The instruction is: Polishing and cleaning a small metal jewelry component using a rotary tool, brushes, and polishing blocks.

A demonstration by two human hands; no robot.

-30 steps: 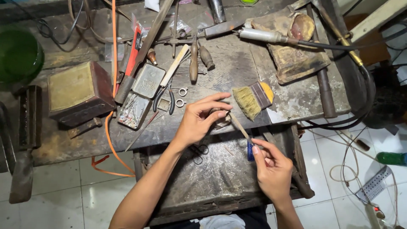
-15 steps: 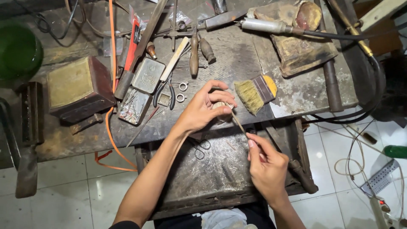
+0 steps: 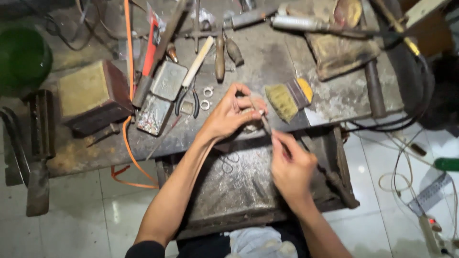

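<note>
**Bench, centre of frame: two hands on a thin tool**

Left hand (image 3: 228,114): fingers curled, tips pinched on something small at the front edge of the grimy grey metal workbench (image 3: 267,62); the piece itself is too small to make out. Right hand (image 3: 290,165): closed around the lower end of a thin, slender metal tool (image 3: 264,122), blurred, slanting up to the left fingertips. Below both: dark open metal drawer (image 3: 239,186). Just right of the hands: yellow-bristled flat brush (image 3: 287,98). Just left: two small metal rings (image 3: 206,98). Upper left: brass-coloured square block (image 3: 88,93).
</note>
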